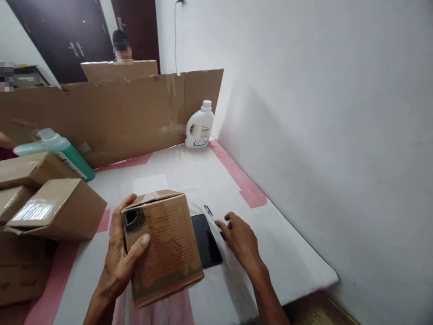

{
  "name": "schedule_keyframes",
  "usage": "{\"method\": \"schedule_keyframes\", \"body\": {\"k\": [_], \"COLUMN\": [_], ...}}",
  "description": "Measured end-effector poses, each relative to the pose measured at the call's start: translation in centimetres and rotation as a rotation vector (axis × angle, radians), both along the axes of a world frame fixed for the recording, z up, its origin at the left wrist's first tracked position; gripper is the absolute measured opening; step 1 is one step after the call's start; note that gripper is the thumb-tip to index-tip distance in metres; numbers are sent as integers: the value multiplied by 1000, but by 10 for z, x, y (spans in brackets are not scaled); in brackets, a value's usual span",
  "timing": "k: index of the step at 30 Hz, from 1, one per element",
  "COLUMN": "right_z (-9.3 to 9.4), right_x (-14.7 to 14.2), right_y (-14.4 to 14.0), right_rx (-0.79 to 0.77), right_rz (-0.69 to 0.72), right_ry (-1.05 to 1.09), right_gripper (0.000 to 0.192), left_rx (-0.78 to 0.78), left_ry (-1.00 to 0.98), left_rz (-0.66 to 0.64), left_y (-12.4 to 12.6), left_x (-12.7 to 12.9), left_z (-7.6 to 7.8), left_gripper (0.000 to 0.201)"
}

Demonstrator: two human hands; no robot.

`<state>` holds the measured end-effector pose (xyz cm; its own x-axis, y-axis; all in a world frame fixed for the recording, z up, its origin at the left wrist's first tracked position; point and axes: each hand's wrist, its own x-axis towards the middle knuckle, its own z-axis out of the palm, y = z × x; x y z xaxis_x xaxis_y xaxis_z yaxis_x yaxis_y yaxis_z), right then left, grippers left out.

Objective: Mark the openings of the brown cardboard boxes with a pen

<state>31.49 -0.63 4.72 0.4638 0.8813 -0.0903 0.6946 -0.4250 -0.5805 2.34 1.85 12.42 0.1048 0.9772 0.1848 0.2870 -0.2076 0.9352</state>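
Our left hand (118, 255) gripped a small cardboard box (162, 246) in the lower middle of the frame, thumb pressed on its near face just below a torn dark hole and fingers wrapped round its left side. We held the box tilted above the white table (287, 257). Our right hand (241, 239) lay open just right of the box, palm down, fingertips spread and touching or nearly touching a pen (209, 212) (we could not tell which). Between the box and that hand a black phone (206, 246) lay flat on the table, its left edge hidden behind the box.

At the left edge of the frame sat a stack of brown cartons (50, 207), with a green bottle (57, 151) lying on its side behind them. A cardboard screen (111, 117) stood across the upper left, and 1 white detergent bottle (199, 126) stood upright at its right end, close to the wall (321, 113). Pink tape (243, 180) edged the table surface.
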Motion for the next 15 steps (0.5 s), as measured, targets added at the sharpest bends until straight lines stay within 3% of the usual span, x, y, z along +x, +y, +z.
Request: {"method": "schedule_keyframes", "body": {"k": [3,5,7,10,13,15], "right_z": [-45,-64,-68,-39,19,59], "right_x": [20,28,36,40,20,-10], "right_y": [-11,-16,-17,-13,-9,-6], "right_rx": [-214,-214,-157,81,520,735], "right_rz": [53,102,119,-22,-194,-121], "right_ry": [-72,-33,37,226,642,868], "right_gripper": [16,20,25,29,29,26], "left_rx": [-12,-17,-22,-16,-4,0], "left_ry": [-41,-74,-88,-82,-84,-85], "left_rz": [-24,-35,-35,-35,-41,-41], "left_y": [1,1,1,3,3,3], "left_x": [0,0,0,0,-1,-1], "left_z": [-4,-5,-5,-4,-3,-3], "left_gripper": [78,79,80,79,79,78]}}
